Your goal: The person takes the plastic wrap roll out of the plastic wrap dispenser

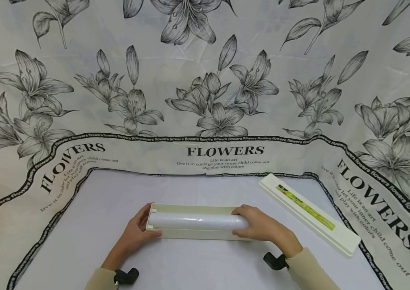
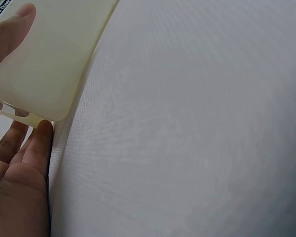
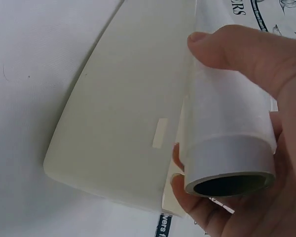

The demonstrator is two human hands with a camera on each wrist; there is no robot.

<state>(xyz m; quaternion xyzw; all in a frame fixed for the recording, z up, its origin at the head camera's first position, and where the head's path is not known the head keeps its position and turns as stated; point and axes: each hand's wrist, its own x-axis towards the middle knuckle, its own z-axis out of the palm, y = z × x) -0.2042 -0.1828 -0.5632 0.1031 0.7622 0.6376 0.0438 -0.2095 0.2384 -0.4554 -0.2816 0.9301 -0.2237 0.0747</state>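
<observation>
A long, pale cream open-topped box (image 1: 205, 234) rests on the white cloth in front of me. My left hand (image 1: 137, 227) holds its left end, the thumb on the near wall and the fingers round the end. In the box lies a roll of clear plastic wrap (image 1: 194, 221). My right hand (image 1: 253, 223) grips the right end of this roll, thumb on the near side and fingers on the far side. In the right wrist view, the hollow core (image 3: 232, 184) of the roll stands raised above the box wall at that end. The roll's left end sits inside the box.
A long cream lid (image 1: 339, 241) with a yellow-green label (image 1: 304, 206) lies slantwise to the right, apart from the box. White cloth (image 1: 197, 266) covers the table, bordered by a flower-printed fabric (image 1: 226, 155) that rises behind it.
</observation>
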